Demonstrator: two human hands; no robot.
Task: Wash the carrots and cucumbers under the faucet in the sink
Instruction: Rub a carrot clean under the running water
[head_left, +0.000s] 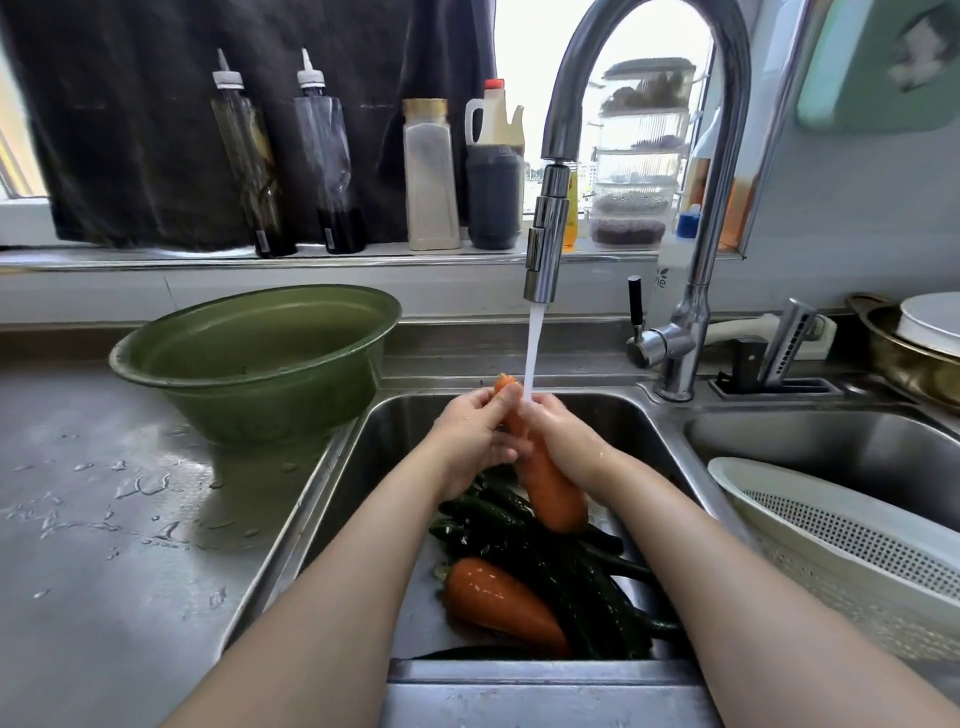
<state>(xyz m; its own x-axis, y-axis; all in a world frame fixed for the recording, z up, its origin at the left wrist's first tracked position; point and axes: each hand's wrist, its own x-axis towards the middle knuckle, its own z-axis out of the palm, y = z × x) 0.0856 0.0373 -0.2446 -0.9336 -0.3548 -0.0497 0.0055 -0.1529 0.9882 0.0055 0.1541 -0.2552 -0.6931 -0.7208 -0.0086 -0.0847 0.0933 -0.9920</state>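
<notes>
Over the left sink basin (395, 436) I hold a large orange carrot (553, 499) lengthwise, its thin tip pointing away from me. My left hand (475, 436) grips the carrot near the tip and my right hand (563, 439) wraps its middle. Water streams from the chrome faucet (545, 244) onto my right fingers and the carrot. Under my arms in the basin lie a second carrot (498, 605) and several dark green cucumbers (582, 587).
A green plastic basin (260, 358) stands on the wet steel counter (104, 519) to the left. A white colander (852, 551) leans in the right sink. Bottles line the window sill. A knife block and stacked pan sit at the right.
</notes>
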